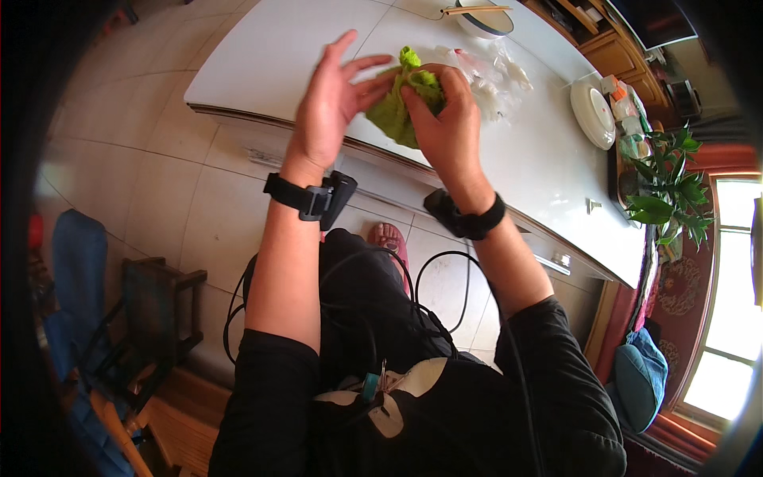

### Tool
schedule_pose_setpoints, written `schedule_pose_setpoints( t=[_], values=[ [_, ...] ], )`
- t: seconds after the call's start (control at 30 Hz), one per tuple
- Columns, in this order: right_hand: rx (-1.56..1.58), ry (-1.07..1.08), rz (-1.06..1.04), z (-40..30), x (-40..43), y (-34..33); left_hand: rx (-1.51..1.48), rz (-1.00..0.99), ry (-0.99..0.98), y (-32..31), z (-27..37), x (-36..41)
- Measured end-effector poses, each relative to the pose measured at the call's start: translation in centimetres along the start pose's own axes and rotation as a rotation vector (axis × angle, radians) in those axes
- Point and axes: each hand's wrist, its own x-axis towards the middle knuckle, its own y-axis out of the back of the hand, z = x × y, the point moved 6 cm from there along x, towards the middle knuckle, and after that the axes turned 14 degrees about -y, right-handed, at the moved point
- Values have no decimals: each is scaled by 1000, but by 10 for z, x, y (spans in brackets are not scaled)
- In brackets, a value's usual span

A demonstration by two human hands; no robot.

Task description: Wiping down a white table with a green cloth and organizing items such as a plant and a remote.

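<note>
A green cloth or leafy bundle (pixel 393 116), whose exact kind I cannot tell, is crumpled above the near edge of the white table (pixel 268 53). My right hand (pixel 450 110) pinches it between thumb and fingers from the right. My left hand (pixel 334 98) is at its left side, palm turned inward and fingers spread; its lower fingers reach the bundle, but no grip shows. Clear plastic bags (pixel 492 80) lie crumpled on the tabletop just beyond my right hand. Behind them stands a bowl (pixel 486 25) with a dark rim, chopsticks (pixel 477 9) resting across it.
A white oval dish (pixel 592 115) and a potted plant (pixel 673 185) stand toward the right. Drawers (pixel 554 262) run below the tabletop. A dark wooden stool (pixel 155 310) is on the floor at left. Black cables (pixel 417 298) hang between my arms.
</note>
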Motion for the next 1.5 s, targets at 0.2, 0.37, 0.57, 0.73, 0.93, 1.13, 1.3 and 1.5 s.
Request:
schedule_pose_setpoints(
  t=[0.2,0.37,0.57,0.73,0.93,1.13,1.3,1.5],
  values=[
    [-604,169,186,5,-33,-53,626,123,-198,43,18,-3],
    [-790,199,71,24,-44,-87,834,66,-248,33,16,-6],
    [-760,292,3,35,-65,-62,850,-10,-237,33,0,-13],
    [-945,141,-36,84,-103,38,967,-200,-147,17,-34,-19],
    [-1198,-152,139,172,-163,213,1296,-566,-296,-19,-46,-45],
    [-1144,-108,273,175,-164,179,1393,-616,-321,-27,-56,-47],
    [-856,181,66,75,-100,9,1367,-440,-332,-11,-45,-39],
    [-802,234,-5,73,-95,18,1370,-402,-267,-2,-44,-31]
  ],
)
